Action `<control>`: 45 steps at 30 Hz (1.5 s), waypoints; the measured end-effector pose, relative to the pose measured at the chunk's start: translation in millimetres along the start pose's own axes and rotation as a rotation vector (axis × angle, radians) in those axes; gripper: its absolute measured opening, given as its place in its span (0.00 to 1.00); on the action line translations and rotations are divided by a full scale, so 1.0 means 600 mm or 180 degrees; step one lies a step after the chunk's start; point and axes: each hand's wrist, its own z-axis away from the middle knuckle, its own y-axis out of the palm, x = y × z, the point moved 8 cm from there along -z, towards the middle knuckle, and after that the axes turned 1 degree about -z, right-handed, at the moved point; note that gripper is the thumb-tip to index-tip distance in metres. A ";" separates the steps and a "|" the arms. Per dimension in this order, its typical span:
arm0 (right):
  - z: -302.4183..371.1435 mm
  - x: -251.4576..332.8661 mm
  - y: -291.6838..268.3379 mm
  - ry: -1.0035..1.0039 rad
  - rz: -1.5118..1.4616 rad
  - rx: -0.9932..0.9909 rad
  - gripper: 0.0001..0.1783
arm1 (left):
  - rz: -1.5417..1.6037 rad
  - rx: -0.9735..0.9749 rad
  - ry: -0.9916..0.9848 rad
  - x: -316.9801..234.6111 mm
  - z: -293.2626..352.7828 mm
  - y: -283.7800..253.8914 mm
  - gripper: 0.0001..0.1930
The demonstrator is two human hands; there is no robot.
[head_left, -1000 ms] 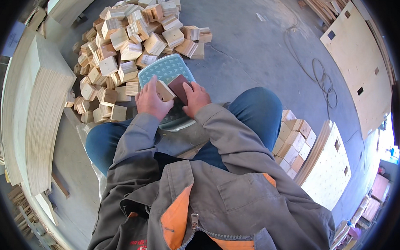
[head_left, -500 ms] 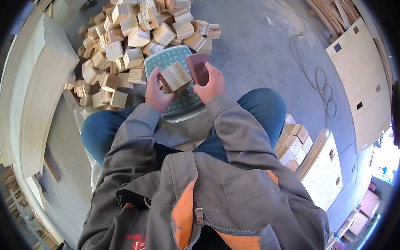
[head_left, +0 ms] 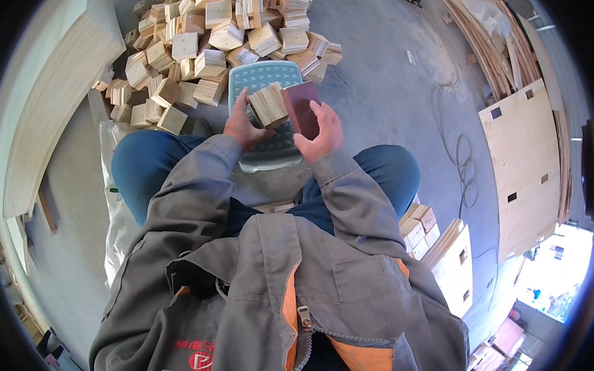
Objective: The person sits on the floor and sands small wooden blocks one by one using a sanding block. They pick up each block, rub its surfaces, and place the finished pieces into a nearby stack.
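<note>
My left hand is closed round a plywood block, its layered edges showing, with the thumb along its lower side. In my right hand is a flat, reddish-brown rectangular block, gripped by its right edge and tilted up. Its left edge is close against the plywood block; whether they touch I cannot tell. Both are held above a small teal plastic stool with a patterned top, between my knees.
Beyond the stool, a heap of plywood blocks spreads to the left. Large stacked sheets stand at far left. On the right lie a cable and a plywood panel with square holes. More stacked blocks sit by my right knee.
The view has shifted and turned slightly. Both hands keep their holds, and the reddish-brown block still sits at the plywood block's right side, now tilted a little differently.
</note>
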 end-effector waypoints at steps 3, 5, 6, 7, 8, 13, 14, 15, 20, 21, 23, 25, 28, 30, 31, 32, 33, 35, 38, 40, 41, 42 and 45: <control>0.002 0.044 -0.013 -0.0325 0.0155 0.0073 0.45 | 0.0007 0.0005 0.0029 -0.032 0.004 0.000 0.63; 0.014 0.069 -0.011 -0.0453 0.0211 0.0197 0.43 | 0.0278 0.0006 0.0043 -0.024 0.004 0.004 0.57; 0.021 0.078 -0.007 -0.0484 0.0247 0.0270 0.42 | 0.0414 0.0001 0.0050 -0.021 0.003 0.005 0.54; 0.029 0.084 -0.003 -0.0510 0.0294 0.0344 0.41 | 0.0417 -0.0072 -0.0015 -0.021 0.004 0.007 0.52; 0.038 0.088 0.000 -0.0507 0.0297 0.0410 0.40 | 0.0420 -0.0147 -0.0082 -0.021 0.004 0.009 0.49; 0.063 0.099 0.015 -0.0598 0.0532 0.0582 0.39 | 0.0082 -0.0293 -0.0336 -0.012 0.005 0.007 0.46; 0.063 0.102 0.018 -0.0622 0.0597 0.0618 0.39 | 0.0020 -0.0298 -0.0327 -0.011 0.005 0.007 0.46; 0.061 0.105 0.021 -0.0646 0.0664 0.0653 0.39 | -0.0041 -0.0302 -0.0318 -0.011 0.005 0.007 0.46; 0.041 0.127 0.042 -0.0809 0.0881 0.0750 0.38 | -0.0171 -0.0414 -0.0240 -0.007 0.007 0.005 0.47; 0.033 0.130 0.048 -0.0821 0.0964 0.0804 0.37 | -0.0173 -0.0469 -0.0235 -0.004 0.005 0.004 0.47; 0.001 0.145 0.059 -0.0656 0.1084 0.0968 0.37 | -0.0184 -0.0477 -0.0202 -0.006 0.008 0.005 0.48; -0.032 0.146 0.075 -0.0515 0.1193 0.1046 0.37 | -0.0240 -0.0435 -0.0158 -0.014 0.010 -0.003 0.49; -0.088 0.125 0.105 -0.0225 0.1237 0.1041 0.37 | -0.0021 -0.0316 -0.0258 -0.019 0.007 -0.001 0.50; -0.112 0.107 0.117 -0.0017 0.1143 0.1092 0.38 | -0.0038 -0.0376 -0.0250 -0.011 0.004 0.000 0.49; -0.115 0.096 0.120 0.0091 0.1109 0.1127 0.38 | -0.0048 -0.0344 -0.0247 -0.010 0.004 0.000 0.49; -0.113 0.094 0.120 -0.0024 0.1137 0.1116 0.39 | -0.0058 -0.0308 -0.0240 -0.009 0.003 0.001 0.49; -0.107 0.096 0.115 -0.0147 0.1104 0.1040 0.39 | -0.0068 -0.0270 -0.0230 -0.010 0.002 0.003 0.48; -0.080 0.103 0.100 -0.0386 0.1018 0.0900 0.39 | -0.0141 -0.0192 -0.0199 -0.013 0.002 0.003 0.47; -0.017 0.114 0.078 -0.0590 0.0975 0.0953 0.41 | -0.0231 -0.0243 -0.0156 -0.029 0.010 -0.005 0.44; 0.024 0.116 0.065 -0.0579 0.0902 0.1091 0.41 | -0.0250 -0.0320 -0.0138 -0.027 0.009 -0.003 0.42; 0.041 0.119 0.060 -0.0575 0.0858 0.1166 0.41 | -0.0246 -0.0351 -0.0138 -0.015 0.006 0.002 0.40; 0.052 0.124 0.053 -0.0636 0.0851 0.1148 0.41 | -0.0242 -0.0385 -0.0139 -0.004 0.004 0.008 0.39; 0.064 0.120 0.042 -0.0651 0.0943 0.1041 0.40 | -0.0301 -0.0415 -0.0040 -0.025 0.009 0.004 0.36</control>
